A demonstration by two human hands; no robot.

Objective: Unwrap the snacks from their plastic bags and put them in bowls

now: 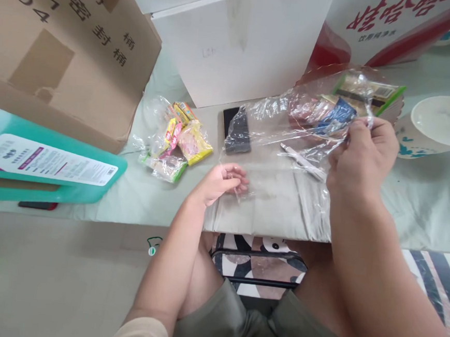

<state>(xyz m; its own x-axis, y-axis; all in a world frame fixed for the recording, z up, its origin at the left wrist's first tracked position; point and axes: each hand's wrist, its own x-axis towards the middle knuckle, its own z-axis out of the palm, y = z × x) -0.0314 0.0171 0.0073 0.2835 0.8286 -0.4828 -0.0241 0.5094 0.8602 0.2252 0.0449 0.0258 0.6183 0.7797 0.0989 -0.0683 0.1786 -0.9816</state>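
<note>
My right hand (362, 156) pinches the gathered edge of a large clear plastic bag (270, 112), which stretches left and down across the table. My left hand (226, 181) is at the bag's lower left with its fingers loosely curled and apart; whether they are inside the film or behind it, I cannot tell. Beneath the film lie a dark phone (241, 138) and a slim white pen-like stick (305, 163). Just beyond my right hand are wrapped snacks, including a blue packet (338, 116) and a green-edged packet (371, 94), partly seen through the film.
Several wrapped snacks (194, 142) lie in a pile on the left. A brown carton (73, 68), a teal jug (111, 172), a white box (242, 50) and a red-and-white carton (375, 40) stand around the table. A white paper tub (426, 137) is at right.
</note>
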